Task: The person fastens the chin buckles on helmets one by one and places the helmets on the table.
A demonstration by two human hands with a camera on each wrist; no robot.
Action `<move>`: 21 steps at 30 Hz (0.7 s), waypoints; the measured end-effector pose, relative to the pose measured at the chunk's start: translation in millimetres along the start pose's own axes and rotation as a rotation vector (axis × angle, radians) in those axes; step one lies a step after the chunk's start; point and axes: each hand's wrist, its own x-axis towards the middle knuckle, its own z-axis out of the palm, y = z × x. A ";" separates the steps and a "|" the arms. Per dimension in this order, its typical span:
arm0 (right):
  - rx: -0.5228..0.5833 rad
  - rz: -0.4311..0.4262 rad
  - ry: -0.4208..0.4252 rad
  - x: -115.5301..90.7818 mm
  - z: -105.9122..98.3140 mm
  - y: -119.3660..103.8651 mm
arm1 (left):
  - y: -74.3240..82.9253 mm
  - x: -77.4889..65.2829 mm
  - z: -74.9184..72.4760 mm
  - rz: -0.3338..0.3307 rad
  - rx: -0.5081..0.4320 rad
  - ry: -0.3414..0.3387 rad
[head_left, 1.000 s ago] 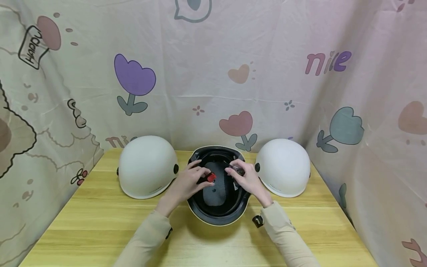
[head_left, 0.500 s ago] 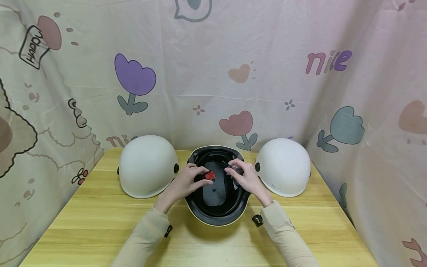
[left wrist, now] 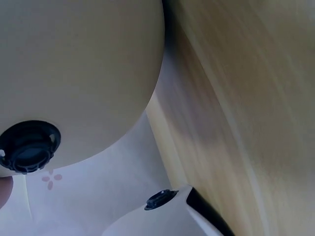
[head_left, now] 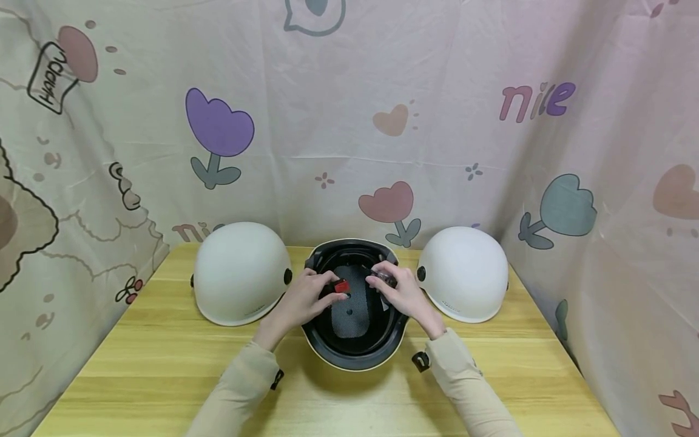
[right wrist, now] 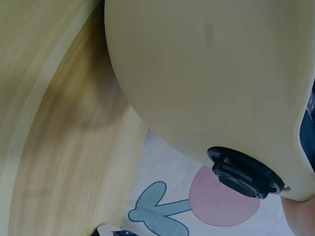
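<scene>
Left hand (head_left: 297,298) pinches a red piece (head_left: 341,286), right hand (head_left: 406,294) a dark piece (head_left: 389,280), both over the upturned helmet (head_left: 354,360), lower centre of the head frame.
Its rounded shell (left wrist: 78,69) seems to bear on the counter (head_left: 355,406), so an uneven tug could rock it, and a slack pinch could drop either piece. The left wrist view shows, lower left, a black side fitting (left wrist: 30,147) that the head view hides; only the head view shows the red piece.
</scene>
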 end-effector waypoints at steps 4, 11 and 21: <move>-0.014 -0.013 -0.006 0.4 -0.3 0.2 | 0.9 -1.9 -0.7 0.031 0.054 0.004; -0.052 -0.029 -0.031 1.6 -0.4 -1.8 | -0.7 -5.0 -0.3 0.018 0.037 -0.005; -0.024 -0.039 -0.094 0.9 -3.4 -4.7 | -1.2 -2.8 -3.4 -0.046 -0.092 -0.057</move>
